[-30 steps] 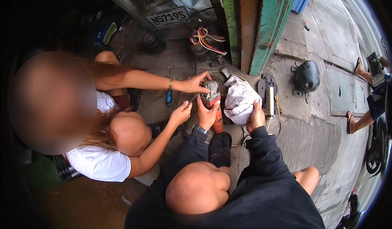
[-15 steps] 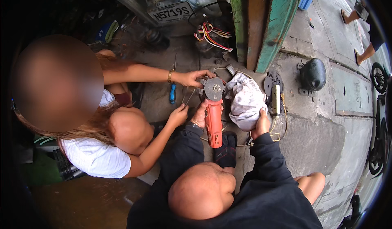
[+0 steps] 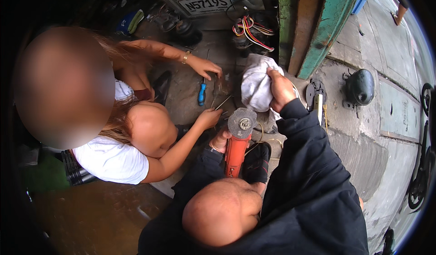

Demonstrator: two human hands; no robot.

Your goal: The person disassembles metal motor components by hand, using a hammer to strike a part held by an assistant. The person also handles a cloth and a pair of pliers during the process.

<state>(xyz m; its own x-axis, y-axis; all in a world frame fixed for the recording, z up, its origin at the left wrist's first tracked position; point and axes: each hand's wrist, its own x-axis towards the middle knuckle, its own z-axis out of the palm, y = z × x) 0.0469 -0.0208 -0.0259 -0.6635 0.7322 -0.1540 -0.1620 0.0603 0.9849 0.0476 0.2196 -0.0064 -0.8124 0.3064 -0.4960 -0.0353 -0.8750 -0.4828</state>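
Grinder [image 3: 237,146], orange-bodied, disc far end up, sits near centre, my left hand [image 3: 220,140] closed around its neck. My right hand [image 3: 280,89] grips a white cloth [image 3: 255,87] just beyond. Far left lies a blue-handled screwdriver [image 3: 201,94], beside a co-worker's hand [image 3: 205,67].

Blue-handled screwdriver [image 3: 201,94], coloured wire bundle [image 3: 250,29], black compressor [image 3: 359,87].
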